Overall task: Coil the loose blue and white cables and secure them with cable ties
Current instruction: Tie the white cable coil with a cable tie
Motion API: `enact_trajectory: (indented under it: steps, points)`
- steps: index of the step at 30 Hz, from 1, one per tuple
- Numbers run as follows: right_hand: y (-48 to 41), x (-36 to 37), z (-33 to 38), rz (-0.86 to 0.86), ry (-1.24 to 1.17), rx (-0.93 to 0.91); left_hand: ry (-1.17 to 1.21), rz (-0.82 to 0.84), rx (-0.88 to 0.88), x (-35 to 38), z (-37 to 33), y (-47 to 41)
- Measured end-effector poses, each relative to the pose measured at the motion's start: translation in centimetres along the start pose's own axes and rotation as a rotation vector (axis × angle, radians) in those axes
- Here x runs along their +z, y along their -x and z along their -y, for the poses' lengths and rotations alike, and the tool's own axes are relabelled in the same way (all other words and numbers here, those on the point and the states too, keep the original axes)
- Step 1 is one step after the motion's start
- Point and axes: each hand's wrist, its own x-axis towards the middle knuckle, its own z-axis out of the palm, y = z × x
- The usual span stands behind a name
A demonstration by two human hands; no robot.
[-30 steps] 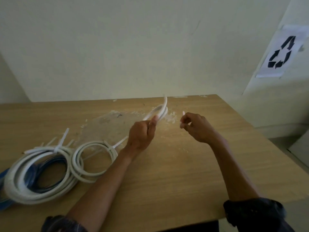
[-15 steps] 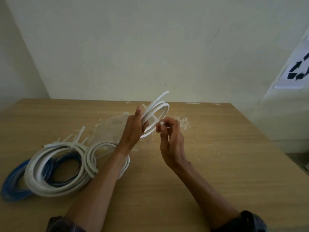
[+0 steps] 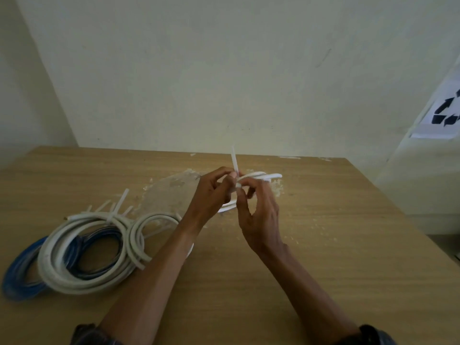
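Head view: what has the left hand (image 3: 211, 192) got?
– Its fingers are curled round a small coil of white round cable (image 3: 263, 175), gripping it just above the light wooden table (image 3: 323, 245).
– And the right hand (image 3: 258, 212)?
– Thumb and forefinger pinch a thin white plastic cable tie (image 3: 234, 158) right at the coil, the other fingers loosely bent. The tie's tail sticks straight up past both hands.
– How close are the hands?
– Nearly touching, fingertips meeting at the coil.
– Farther out?
– On the table to the left, well apart from the hands, lie a large white cable coil (image 3: 62, 275) with tie tails poking up, a smaller white coil (image 3: 135, 235) under the left forearm, and a blue cable coil (image 3: 17, 277) at the edge.
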Motion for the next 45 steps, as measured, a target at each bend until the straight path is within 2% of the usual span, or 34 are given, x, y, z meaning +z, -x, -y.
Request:
enact_trajectory:
  steps: [3,7,13,17,19,22,25,30,36,42,45]
  points:
    - [-1.1,-0.3,-0.3,-0.038,0.153,0.075,-0.06,0.015,0.044,0.8,-0.1,0.1]
    - [-2.0,-1.4,-0.8,0.112,-0.028,0.209,-0.103,0.002,0.042,1.2,0.0,0.1]
    - [-2.2,-1.8,-0.9,-0.008,-0.137,0.308,-0.202,-0.053,0.067,1.5,0.4,0.0]
    - [-2.1,-2.0,-1.8,0.03,-0.208,0.384,-0.331,-0.053,0.143,1.3,1.4,0.4]
    - [-1.9,-2.1,-2.0,0.046,-0.17,0.409,-0.421,-0.079,0.2,1.6,1.8,0.6]
    - [-1.6,-2.2,-1.9,0.001,-0.113,0.395,-0.438,-0.154,0.239,2.1,1.8,0.4]
    - [-1.3,-2.2,-1.3,-0.063,-0.013,0.276,-0.547,-0.213,0.291,1.8,1.9,0.3]
    - [-0.7,-1.7,-1.1,-0.098,0.02,0.177,-0.707,-0.198,0.372,1.8,1.4,0.6]
    - [-0.5,-1.6,-1.7,-0.076,0.042,0.217,-0.828,-0.147,0.399,2.0,1.5,0.7]
    - [-0.2,-1.7,-2.3,0.055,0.095,0.288,-0.91,-0.102,0.383,1.6,1.8,0.8]
    - [-0.4,-1.8,-2.1,0.053,0.039,0.3,-0.91,-0.094,0.362,1.5,1.8,0.8]
